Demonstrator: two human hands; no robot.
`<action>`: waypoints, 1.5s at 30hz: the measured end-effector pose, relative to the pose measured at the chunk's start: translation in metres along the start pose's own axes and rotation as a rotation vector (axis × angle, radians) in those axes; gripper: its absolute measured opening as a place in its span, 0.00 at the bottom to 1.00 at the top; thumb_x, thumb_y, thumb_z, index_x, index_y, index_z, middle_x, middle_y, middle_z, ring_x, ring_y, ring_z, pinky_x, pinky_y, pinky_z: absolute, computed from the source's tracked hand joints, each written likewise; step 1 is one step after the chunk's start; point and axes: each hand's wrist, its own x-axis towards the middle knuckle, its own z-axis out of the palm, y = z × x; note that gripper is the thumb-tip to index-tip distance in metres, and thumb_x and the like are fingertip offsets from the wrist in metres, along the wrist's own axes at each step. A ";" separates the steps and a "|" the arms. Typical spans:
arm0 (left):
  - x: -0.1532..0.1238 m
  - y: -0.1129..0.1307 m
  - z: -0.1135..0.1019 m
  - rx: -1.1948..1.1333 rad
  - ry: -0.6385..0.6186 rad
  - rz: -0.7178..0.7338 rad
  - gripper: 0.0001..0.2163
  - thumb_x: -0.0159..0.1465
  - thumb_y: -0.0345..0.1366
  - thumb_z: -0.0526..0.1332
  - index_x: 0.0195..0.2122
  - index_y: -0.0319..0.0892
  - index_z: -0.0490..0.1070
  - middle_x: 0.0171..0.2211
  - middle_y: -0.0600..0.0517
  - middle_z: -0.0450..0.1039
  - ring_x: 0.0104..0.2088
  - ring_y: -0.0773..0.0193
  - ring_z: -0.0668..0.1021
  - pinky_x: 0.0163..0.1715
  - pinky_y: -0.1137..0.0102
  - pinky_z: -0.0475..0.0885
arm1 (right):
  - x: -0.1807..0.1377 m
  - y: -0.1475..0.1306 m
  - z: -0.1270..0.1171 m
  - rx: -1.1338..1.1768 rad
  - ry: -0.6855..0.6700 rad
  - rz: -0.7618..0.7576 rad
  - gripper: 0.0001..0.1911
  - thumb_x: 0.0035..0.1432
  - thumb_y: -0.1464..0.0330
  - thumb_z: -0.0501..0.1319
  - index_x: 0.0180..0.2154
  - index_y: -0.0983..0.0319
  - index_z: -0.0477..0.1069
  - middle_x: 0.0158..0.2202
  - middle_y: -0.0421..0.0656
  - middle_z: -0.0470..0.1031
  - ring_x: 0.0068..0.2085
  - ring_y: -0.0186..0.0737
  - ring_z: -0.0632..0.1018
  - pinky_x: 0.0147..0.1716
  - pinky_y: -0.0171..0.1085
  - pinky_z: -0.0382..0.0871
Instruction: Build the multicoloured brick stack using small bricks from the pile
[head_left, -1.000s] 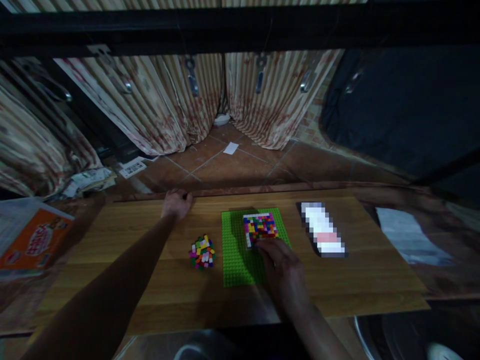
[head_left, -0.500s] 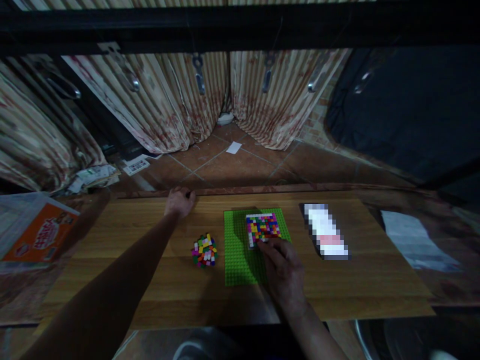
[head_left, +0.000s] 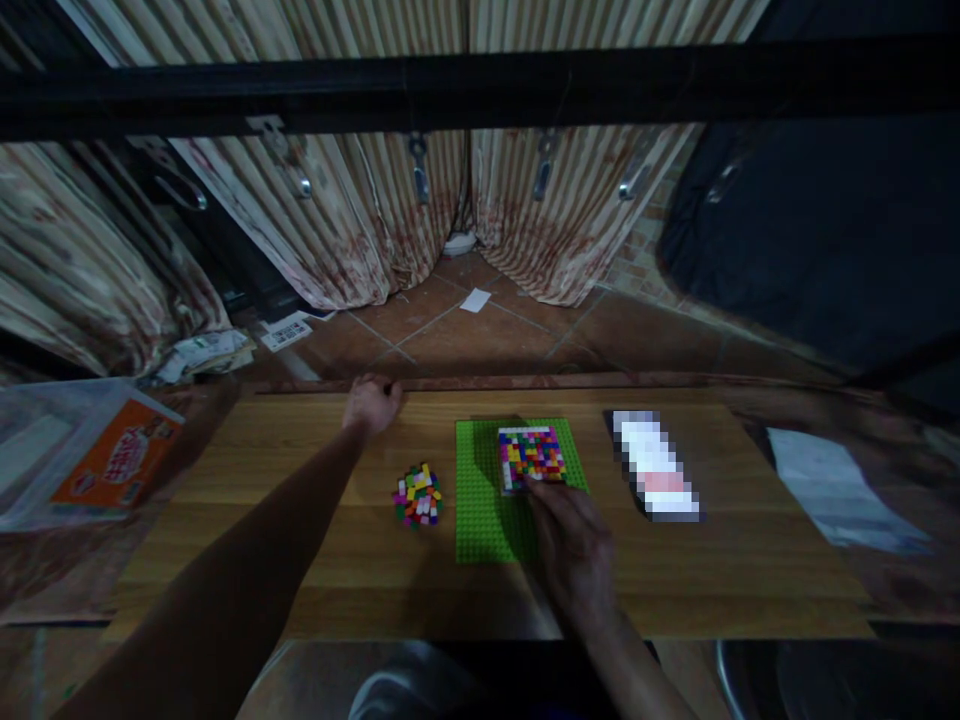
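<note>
Your right hand (head_left: 579, 550) is at the near edge of the flat, squarish patch of small multicoloured plastic bricks (head_left: 532, 453). Fingertips bunched, narrow; can't tell if a brick is pinched between them. The patch has white bricks along its far and left edges and sits on the bright green studded square plastic baseplate (head_left: 476, 530), toward its far right part. The baseplate lies flat on the light-brown wood-grain tabletop (head_left: 352, 590).

Your left hand (head_left: 373, 403) rests at the far edge of the tabletop, fingers partly hidden; can't tell if it holds anything. Near it, toward you, is the small heap of loose multicoloured plastic bricks (head_left: 418, 496), just left of the baseplate and apart from it. Right of the baseplate: dark-edged, flat rectangular device (head_left: 656, 468), its face pixelated. Beyond the tabletop's right end, a crumpled white sheet (head_left: 836, 490).
</note>
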 end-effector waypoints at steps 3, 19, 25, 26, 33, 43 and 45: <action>0.000 0.000 0.001 -0.008 0.000 -0.013 0.18 0.66 0.43 0.49 0.33 0.42 0.77 0.38 0.43 0.79 0.46 0.51 0.77 0.54 0.58 0.68 | -0.007 -0.005 -0.008 0.005 0.027 -0.010 0.14 0.67 0.72 0.57 0.49 0.56 0.77 0.42 0.46 0.79 0.43 0.42 0.80 0.41 0.41 0.78; -0.003 0.004 0.000 -0.057 -0.005 -0.062 0.18 0.67 0.42 0.51 0.36 0.39 0.79 0.40 0.40 0.79 0.47 0.51 0.76 0.55 0.59 0.66 | -0.016 -0.059 0.083 -0.076 -0.383 -0.002 0.09 0.63 0.71 0.60 0.45 0.60 0.74 0.41 0.47 0.78 0.40 0.44 0.78 0.41 0.41 0.76; -0.004 0.004 0.001 -0.050 0.000 -0.062 0.17 0.67 0.41 0.52 0.37 0.39 0.79 0.40 0.41 0.78 0.47 0.51 0.76 0.54 0.59 0.66 | -0.019 -0.055 0.094 -0.211 -0.386 0.002 0.06 0.58 0.72 0.65 0.39 0.60 0.75 0.37 0.45 0.79 0.37 0.45 0.77 0.35 0.40 0.73; -0.004 0.004 0.001 -0.055 -0.002 -0.064 0.16 0.67 0.41 0.52 0.37 0.39 0.79 0.40 0.42 0.78 0.47 0.52 0.76 0.54 0.60 0.66 | -0.019 -0.054 0.094 -0.213 -0.380 -0.011 0.05 0.59 0.73 0.64 0.38 0.60 0.75 0.36 0.45 0.78 0.36 0.45 0.77 0.35 0.40 0.72; -0.005 0.006 -0.001 -0.045 0.006 -0.070 0.16 0.67 0.40 0.53 0.37 0.39 0.79 0.40 0.42 0.78 0.47 0.53 0.75 0.55 0.61 0.66 | -0.021 -0.053 0.076 -0.154 -0.403 -0.036 0.09 0.64 0.75 0.56 0.36 0.59 0.73 0.34 0.43 0.77 0.35 0.42 0.76 0.36 0.39 0.69; -0.006 0.007 -0.001 -0.036 0.004 -0.061 0.17 0.67 0.40 0.52 0.38 0.38 0.79 0.40 0.41 0.78 0.47 0.52 0.75 0.55 0.61 0.66 | -0.022 -0.053 0.079 -0.250 -0.398 -0.164 0.08 0.64 0.75 0.57 0.38 0.59 0.73 0.34 0.44 0.77 0.35 0.44 0.75 0.35 0.41 0.68; -0.005 0.006 0.000 -0.031 0.010 -0.053 0.17 0.67 0.40 0.52 0.38 0.38 0.80 0.40 0.41 0.78 0.47 0.52 0.75 0.55 0.60 0.66 | -0.025 -0.052 0.080 -0.284 -0.378 -0.198 0.08 0.65 0.75 0.57 0.37 0.59 0.73 0.33 0.44 0.76 0.34 0.44 0.74 0.34 0.41 0.67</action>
